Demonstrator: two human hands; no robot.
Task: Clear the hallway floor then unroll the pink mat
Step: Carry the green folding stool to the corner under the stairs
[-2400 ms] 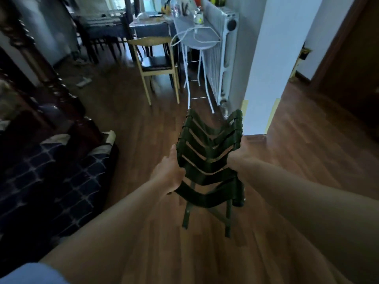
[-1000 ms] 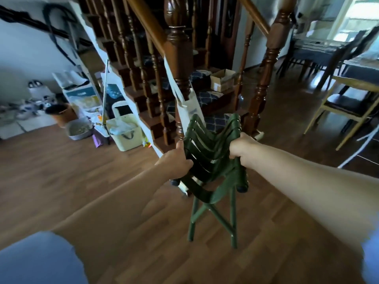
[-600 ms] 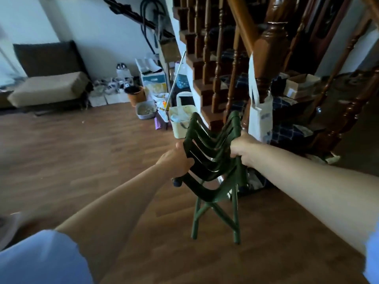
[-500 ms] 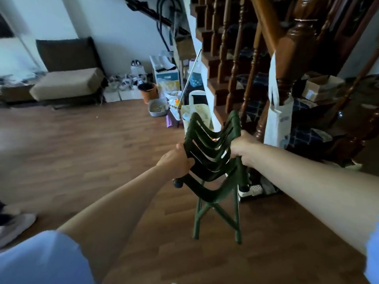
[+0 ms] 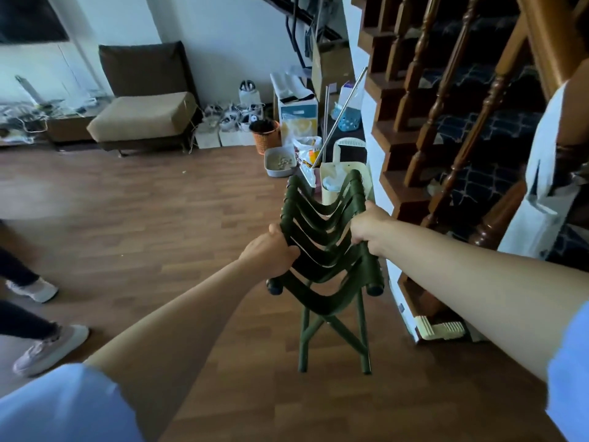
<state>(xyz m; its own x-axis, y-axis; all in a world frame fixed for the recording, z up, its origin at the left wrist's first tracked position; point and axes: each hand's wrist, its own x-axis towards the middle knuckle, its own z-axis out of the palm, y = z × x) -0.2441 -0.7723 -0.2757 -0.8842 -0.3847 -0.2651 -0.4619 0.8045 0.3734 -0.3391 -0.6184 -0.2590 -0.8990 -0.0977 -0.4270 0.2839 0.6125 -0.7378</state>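
A green folding stool (image 5: 322, 247) is held upright, just left of the staircase (image 5: 446, 122). Its left rail is gripped by the left hand (image 5: 271, 250) and its right rail by the right hand (image 5: 369, 228), the fingers (image 5: 291, 250) curled tightly round each. Whether its legs touch the wooden floor (image 5: 159, 218) cannot be told.

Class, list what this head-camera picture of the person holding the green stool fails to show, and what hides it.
Pink mat: nowhere in the head view.
Stool feet: floor contact unclear from this steep angle.
Second person: cut by the left edge; only legs and shoes show.
Bin contents: mostly behind the stool straps.
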